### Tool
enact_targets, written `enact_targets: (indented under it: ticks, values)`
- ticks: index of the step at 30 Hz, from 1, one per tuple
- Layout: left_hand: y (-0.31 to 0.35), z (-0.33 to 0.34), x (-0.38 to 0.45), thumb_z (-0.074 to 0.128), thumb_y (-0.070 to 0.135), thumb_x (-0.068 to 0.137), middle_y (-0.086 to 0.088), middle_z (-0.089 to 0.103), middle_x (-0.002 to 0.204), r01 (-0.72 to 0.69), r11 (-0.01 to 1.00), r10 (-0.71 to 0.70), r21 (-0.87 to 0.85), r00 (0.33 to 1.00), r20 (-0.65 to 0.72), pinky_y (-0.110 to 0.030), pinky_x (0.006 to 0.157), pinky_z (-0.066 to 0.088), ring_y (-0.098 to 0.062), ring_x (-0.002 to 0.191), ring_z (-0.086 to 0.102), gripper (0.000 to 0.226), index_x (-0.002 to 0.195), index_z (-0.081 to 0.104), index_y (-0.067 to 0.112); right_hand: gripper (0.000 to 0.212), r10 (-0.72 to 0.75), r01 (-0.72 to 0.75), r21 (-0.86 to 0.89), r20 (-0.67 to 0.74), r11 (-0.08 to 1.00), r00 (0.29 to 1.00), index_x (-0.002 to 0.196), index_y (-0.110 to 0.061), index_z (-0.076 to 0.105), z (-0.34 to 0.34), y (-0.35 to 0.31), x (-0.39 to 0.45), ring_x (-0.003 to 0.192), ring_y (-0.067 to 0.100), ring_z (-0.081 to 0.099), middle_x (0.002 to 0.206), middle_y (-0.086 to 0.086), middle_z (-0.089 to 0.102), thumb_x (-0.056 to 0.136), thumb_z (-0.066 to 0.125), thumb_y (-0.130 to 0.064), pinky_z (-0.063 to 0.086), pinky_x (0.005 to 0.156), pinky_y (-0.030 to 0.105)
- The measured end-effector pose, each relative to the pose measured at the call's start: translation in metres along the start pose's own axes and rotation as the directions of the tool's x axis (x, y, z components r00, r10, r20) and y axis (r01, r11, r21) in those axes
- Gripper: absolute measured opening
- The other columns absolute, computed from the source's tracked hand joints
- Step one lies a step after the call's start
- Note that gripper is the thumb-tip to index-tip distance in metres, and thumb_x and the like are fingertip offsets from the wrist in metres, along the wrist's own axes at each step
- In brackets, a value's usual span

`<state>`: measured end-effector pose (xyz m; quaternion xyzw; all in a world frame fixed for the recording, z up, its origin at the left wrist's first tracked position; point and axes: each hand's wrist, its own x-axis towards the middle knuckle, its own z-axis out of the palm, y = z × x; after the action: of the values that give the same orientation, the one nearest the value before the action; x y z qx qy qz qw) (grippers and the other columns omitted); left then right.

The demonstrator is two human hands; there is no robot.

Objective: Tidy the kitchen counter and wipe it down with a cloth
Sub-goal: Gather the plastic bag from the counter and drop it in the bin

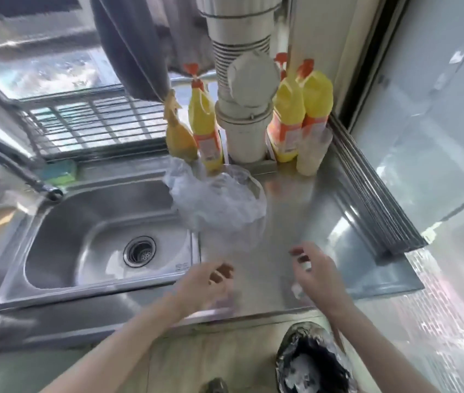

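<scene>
I am seeing a silvery steel desk [304, 211] and sink [89, 222], yellow bottles [317, 100] wearing orange caps and labels, a grey cloth [128, 46] hanging, a green-blue sponge [62, 170], and a black-lined bin [314, 361].

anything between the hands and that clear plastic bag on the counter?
Nothing visible. Left hand and right hand hover over bare steel counter; the plastic bag lies beyond them beside the sink, the stretch between unobstructed.

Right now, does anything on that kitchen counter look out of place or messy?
Yes. A crumpled clear plastic bag lies loose on the steel counter, sagging over the sink edge in front of the yellow bottles. It looks like rubbish. Both the left hand and right hand hover empty nearby.
</scene>
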<state>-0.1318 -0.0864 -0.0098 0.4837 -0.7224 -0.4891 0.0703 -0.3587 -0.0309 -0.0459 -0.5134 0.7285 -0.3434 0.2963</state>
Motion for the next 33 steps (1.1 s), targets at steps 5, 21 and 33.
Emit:
enact_targets:
  ticks: [5, 21, 33]
  values:
    - [-0.034, -0.072, 0.025, 0.063, 0.012, 0.083, -0.002, 0.05, 0.112, 0.108, 0.99, -0.13, -0.086, 0.939, -0.319, -0.011, 0.059, 0.044, -0.011, 0.076, 0.055, 0.039, 0.117, 0.047, 0.017, 0.095, 0.054, -0.024, -0.2, 0.147, 0.98, 0.988, 0.145, -0.035, 0.018, 0.061, -0.062, 0.106, 0.143, 0.03, 0.006, 0.156, 0.006, 0.011, 0.067, 0.062, -0.067, 0.015, 0.114, 0.045]
    - [-0.056, -0.132, 0.111, 0.085, 0.045, 0.051, 0.007, -0.001, 0.155, -0.02, 0.931, 0.057, -0.364, 0.994, 0.09, -0.03, 0.113, 0.024, -0.01, 0.141, 0.011, 0.134, 0.14, -0.015, 0.041, 0.04, 0.109, -0.246, 0.475, 0.297, 0.845, 0.949, 0.052, -0.023, 0.047, 0.112, -0.109, 0.131, 0.059, 0.004, 0.043, 0.062, -0.006, 0.048, 0.069, 0.048, 0.013, 0.034, 0.056, 0.016]
    - [0.023, -0.107, 0.081, 0.063, 0.015, 0.072, 0.002, 0.059, 0.099, -0.154, 0.91, 0.209, -0.385, 0.972, 0.107, -0.019, 0.068, 0.053, -0.001, 0.087, 0.062, 0.04, 0.107, 0.047, 0.026, 0.028, 0.081, -0.102, 0.214, 0.105, 0.972, 0.991, 0.112, -0.025, 0.054, 0.01, -0.126, 0.059, 0.115, 0.009, 0.051, 0.117, -0.01, 0.054, 0.086, 0.06, -0.016, 0.039, 0.086, 0.006]
